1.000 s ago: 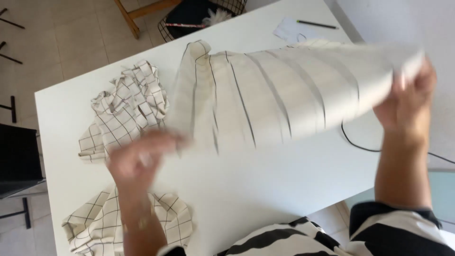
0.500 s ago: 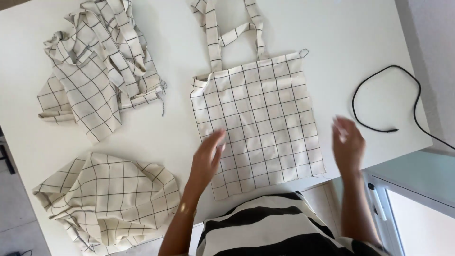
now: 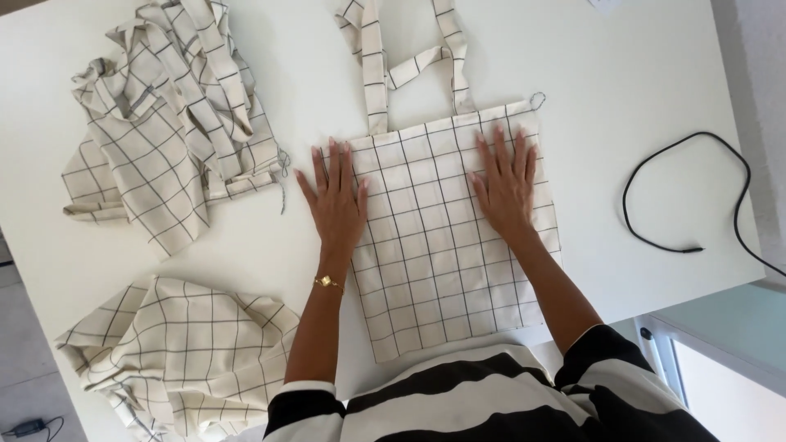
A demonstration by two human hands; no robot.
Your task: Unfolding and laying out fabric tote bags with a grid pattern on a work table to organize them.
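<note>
This looks like a home sewing or craft workspace, or a small textile workshop. A plain white table (image 3: pixel 246 262) carries several pieces of the same cream, grid-checked cloth: a flat tote bag (image 3: pixel 446 237) with long straps, a crumpled heap of bags (image 3: pixel 164 115) at the far left, and another bunched piece (image 3: pixel 180 352) at the near left. A loose thread trails from the tote's corner. A black cable (image 3: pixel 679 196) curls on the table's right side, and a tiled floor (image 3: pixel 24 376) shows beside the table.
</note>
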